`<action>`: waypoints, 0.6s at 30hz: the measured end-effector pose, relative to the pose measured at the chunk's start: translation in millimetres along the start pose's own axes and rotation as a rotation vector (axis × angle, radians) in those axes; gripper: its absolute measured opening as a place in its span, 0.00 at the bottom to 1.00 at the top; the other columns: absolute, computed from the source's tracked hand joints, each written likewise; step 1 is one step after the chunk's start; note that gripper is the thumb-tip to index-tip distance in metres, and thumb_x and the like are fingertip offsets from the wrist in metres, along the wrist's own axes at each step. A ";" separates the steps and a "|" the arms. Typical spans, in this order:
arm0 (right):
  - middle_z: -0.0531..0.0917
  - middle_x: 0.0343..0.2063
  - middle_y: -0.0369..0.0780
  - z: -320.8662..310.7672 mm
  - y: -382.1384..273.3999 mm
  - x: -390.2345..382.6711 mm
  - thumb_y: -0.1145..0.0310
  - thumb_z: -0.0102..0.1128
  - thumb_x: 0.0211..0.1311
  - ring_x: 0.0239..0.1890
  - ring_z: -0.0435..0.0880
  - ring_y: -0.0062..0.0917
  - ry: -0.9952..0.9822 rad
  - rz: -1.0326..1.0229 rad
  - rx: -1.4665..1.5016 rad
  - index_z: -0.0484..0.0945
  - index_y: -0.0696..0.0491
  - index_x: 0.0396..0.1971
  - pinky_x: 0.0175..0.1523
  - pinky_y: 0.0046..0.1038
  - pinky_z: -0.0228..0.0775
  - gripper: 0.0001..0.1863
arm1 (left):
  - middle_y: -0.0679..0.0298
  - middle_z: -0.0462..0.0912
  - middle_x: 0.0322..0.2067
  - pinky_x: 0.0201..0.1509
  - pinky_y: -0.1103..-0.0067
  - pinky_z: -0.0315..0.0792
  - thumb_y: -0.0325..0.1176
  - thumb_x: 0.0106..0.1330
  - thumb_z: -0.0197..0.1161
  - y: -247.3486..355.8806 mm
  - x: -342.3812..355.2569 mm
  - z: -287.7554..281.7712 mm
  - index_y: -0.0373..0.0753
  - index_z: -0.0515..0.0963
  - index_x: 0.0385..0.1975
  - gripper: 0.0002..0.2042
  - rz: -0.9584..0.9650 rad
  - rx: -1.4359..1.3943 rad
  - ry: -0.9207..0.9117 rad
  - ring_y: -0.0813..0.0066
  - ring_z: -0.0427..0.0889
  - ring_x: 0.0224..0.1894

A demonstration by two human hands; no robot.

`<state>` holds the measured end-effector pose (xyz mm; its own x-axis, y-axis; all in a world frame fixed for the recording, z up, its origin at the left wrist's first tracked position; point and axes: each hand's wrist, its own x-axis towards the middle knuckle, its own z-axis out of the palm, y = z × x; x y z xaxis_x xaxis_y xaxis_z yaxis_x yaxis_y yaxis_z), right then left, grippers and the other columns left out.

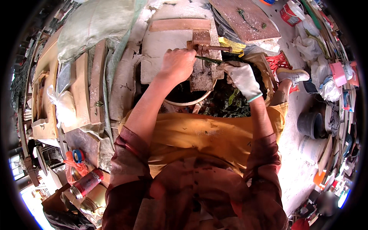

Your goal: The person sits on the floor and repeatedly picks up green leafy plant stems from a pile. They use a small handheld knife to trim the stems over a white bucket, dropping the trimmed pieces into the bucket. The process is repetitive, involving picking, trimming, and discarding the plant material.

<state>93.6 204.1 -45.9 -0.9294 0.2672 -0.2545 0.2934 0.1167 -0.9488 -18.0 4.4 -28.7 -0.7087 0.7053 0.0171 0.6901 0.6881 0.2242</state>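
My bare left hand [178, 63] is closed on one end of a dark green leafy strand [207, 59]. My right hand [241, 78], in a white glove, pinches the strand's other part. The strand stretches across a brown, salt-strewn block [201, 80] with a rusty crossbar [219, 48], on a pale worn board [157, 44]. A round bucket rim [193, 102] shows below the block, and dark wet leafy material [234, 107] lies around it at the right.
Wooden planks [80, 88] and a sack [92, 30] lie left, with a red thermos [86, 184] lower down. My shoed foot [292, 76] stands right, near a red mesh basket [274, 61], white bags [327, 86] and a dark bucket [310, 124]. A salty board [245, 21] lies upper right.
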 end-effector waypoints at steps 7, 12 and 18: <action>0.84 0.28 0.46 27.2 27.2 20.8 0.53 0.59 0.56 0.36 0.83 0.41 0.176 0.070 -0.557 0.85 0.50 0.35 0.43 0.31 0.73 0.17 | 0.55 0.83 0.31 0.45 0.65 0.73 0.33 0.62 0.54 -2.2 4.4 15.4 0.39 0.82 0.32 0.09 -0.114 0.014 -0.213 0.58 0.83 0.38; 0.84 0.28 0.46 20.1 24.4 5.2 0.52 0.58 0.55 0.35 0.83 0.41 0.161 0.145 -0.751 0.85 0.50 0.33 0.43 0.33 0.73 0.17 | 0.55 0.83 0.32 0.43 0.62 0.74 0.36 0.61 0.55 3.0 -3.5 26.0 0.40 0.82 0.31 0.10 -0.052 0.051 -0.368 0.54 0.82 0.38; 0.84 0.29 0.45 29.1 21.7 -4.1 0.53 0.57 0.58 0.35 0.83 0.41 0.361 -0.097 -0.593 0.84 0.50 0.34 0.41 0.32 0.74 0.16 | 0.57 0.82 0.24 0.35 0.67 0.77 0.35 0.67 0.51 4.7 0.7 14.1 0.42 0.81 0.32 0.11 -0.125 0.024 -0.219 0.64 0.82 0.27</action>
<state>97.2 177.6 -70.8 -0.8553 0.5182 0.0017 0.3810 0.6311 -0.6756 -13.1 10.5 -41.3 -0.7421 0.6327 -0.2215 0.6041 0.7744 0.1880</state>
